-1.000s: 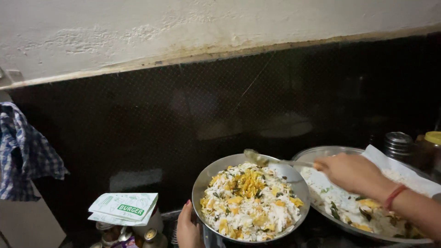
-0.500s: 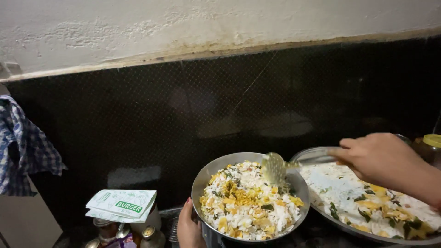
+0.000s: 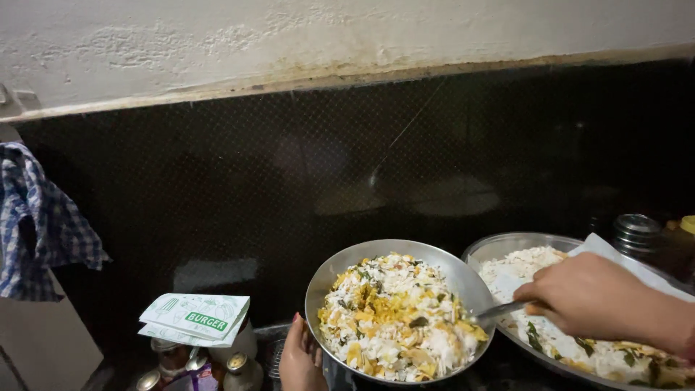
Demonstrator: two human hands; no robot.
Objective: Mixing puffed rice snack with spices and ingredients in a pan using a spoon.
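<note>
Steel bowl [image 3: 463,279] of white-and-yellow rice mix, centre front, tilted toward camera. Left hand [image 3: 300,358] grips its lower rim. Right hand [image 3: 594,297] closed around a spoon [image 3: 492,313], tip in the rice. Wide pan [image 3: 507,246] of rice just right, touching. Checked cloth [image 3: 36,224] hangs far left.

L hand [image 3: 302,356]: low, fingers up, cupped, gripping | R hand [image 3: 590,295]: fist closed, knuckles up, forearm from right

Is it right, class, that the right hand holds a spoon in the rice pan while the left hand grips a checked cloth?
Not quite. The head view shows the left hand at the rice pan's rim; the checked cloth hangs untouched at far left. The right hand does hold the spoon.
</note>
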